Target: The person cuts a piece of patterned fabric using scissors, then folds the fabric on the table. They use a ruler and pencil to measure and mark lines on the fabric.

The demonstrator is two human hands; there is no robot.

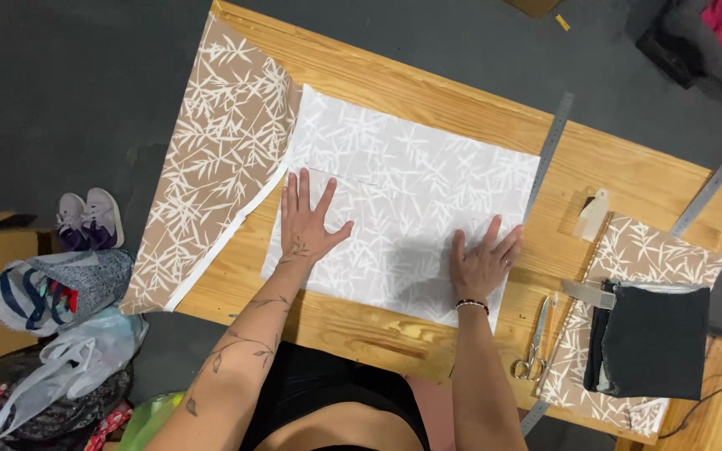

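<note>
A pale sheet of fabric with a faint white leaf print (pixel 403 188) lies flat on the wooden table (pixel 461 104), its reverse side up. My left hand (pixel 307 221) presses flat on its left part, fingers spread. My right hand (pixel 485 260) rests flat near its lower right corner, fingers together. Neither hand holds anything. The same fabric, tan with white leaves (pixel 215 150), folds over at the left and hangs off the table's edge.
Scissors (pixel 535 347) lie at the right beside a tan leaf-print piece (pixel 641 250) carrying folded dark cloth (pixel 658 338). Two metal rulers (pixel 551 150) (pixel 716 179) lie near the right side. Bags (pixel 60 288), a cardboard box and small shoes (pixel 89 217) sit on the floor left.
</note>
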